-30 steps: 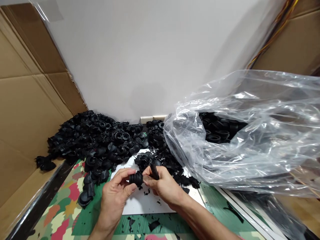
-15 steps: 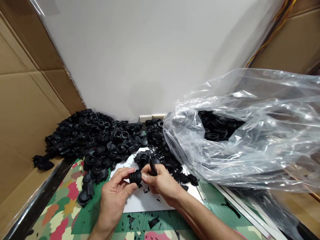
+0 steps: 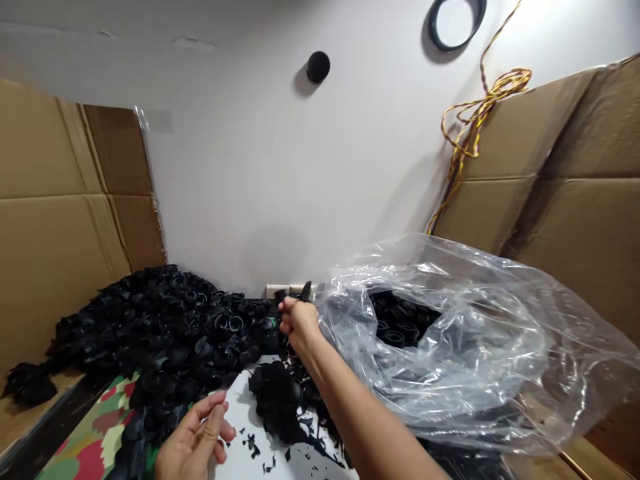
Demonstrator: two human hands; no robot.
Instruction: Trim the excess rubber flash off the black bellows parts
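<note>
My right hand [image 3: 299, 320] reaches out to the back of the work surface. It is closed round a black ribbed rubber piece [image 3: 281, 294], pinched at the fingertips, and a slim black tool [image 3: 307, 289] pokes up from the same grip; its kind I cannot make out. My left hand [image 3: 195, 437] is near the front, fingers loosely curled and apart, with nothing in it. Between the hands, a clump of black rubber pieces [image 3: 276, 400] lies on a white sheet [image 3: 235, 460] strewn with small black scraps.
A big heap of black rubber pieces [image 3: 165, 327] spreads along the left and back. At right, a clear plastic bag [image 3: 480, 373] lies open with ribbed black pieces [image 3: 400, 317] inside. Cardboard walls [image 3: 55, 160] flank both sides, and yellow-brown wire [image 3: 465, 127] hangs at the upper right.
My right hand has moved forward, away from the left, carrying the ribbed rubber piece and the tool. My left hand has let go of that piece. The view has tilted up.
</note>
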